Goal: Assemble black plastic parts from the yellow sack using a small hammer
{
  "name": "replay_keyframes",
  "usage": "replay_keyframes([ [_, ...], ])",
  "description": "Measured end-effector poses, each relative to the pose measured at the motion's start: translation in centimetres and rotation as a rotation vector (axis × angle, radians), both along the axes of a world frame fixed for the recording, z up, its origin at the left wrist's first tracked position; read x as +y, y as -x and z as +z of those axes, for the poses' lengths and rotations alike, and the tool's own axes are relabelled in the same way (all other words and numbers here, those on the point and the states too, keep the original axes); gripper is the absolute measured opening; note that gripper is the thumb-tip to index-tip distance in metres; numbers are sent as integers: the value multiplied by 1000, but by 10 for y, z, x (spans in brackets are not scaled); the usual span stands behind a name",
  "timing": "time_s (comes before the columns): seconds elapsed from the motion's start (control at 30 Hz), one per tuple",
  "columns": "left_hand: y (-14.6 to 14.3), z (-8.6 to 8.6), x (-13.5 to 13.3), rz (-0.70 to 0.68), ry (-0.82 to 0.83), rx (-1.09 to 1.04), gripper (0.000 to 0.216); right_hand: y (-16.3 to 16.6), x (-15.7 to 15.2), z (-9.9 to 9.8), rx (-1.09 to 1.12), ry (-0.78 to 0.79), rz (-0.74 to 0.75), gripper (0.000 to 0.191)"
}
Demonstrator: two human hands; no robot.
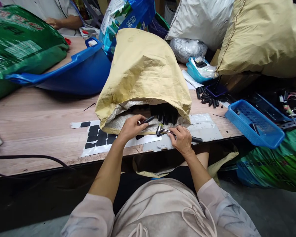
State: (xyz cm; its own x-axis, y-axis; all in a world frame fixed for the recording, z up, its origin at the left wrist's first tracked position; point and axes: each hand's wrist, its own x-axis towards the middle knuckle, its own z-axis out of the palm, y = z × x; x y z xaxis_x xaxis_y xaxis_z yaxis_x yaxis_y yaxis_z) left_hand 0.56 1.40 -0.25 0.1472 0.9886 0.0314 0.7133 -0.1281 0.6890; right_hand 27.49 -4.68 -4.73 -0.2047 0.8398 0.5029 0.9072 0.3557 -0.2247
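A tan paper sack [144, 74] lies on its side on the wooden table [39, 118], its mouth toward me and full of small black parts [166, 115]. My left hand [131, 127] is at the sack's mouth, fingers pinched on a small black part [148, 119]. My right hand [181, 140] is closed round the handle of a small hammer [160, 129], whose head rests at the sack's lip. A white sheet with black stickers [98, 138] lies under and left of my left hand.
A blue tub [74, 70] and green sack [19, 46] sit at the left. A blue basket [255, 123] overhangs the table's right edge, with loose black parts [208, 98] behind it. A black cable [27, 158] runs along the front left. Another person's arm [61, 22] shows at the far left.
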Motion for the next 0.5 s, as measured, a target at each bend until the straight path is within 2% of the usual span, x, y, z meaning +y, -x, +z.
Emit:
replay_keyframes([
  [0.1,13,-9,-25,-198,17,-89,27,0,1,-1,-12,-11,-2,18],
  [0.17,15,-16,-35,-247,-4,-103,22,-1,1,-2,-28,-3,-5,19],
  [0.37,3,-33,-43,-186,-115,-55,17,-4,3,-4,-52,-15,2,22],
  [0.5,2,-38,-43,-194,-144,-53,15,-2,-2,5,-9,-33,14,27],
])
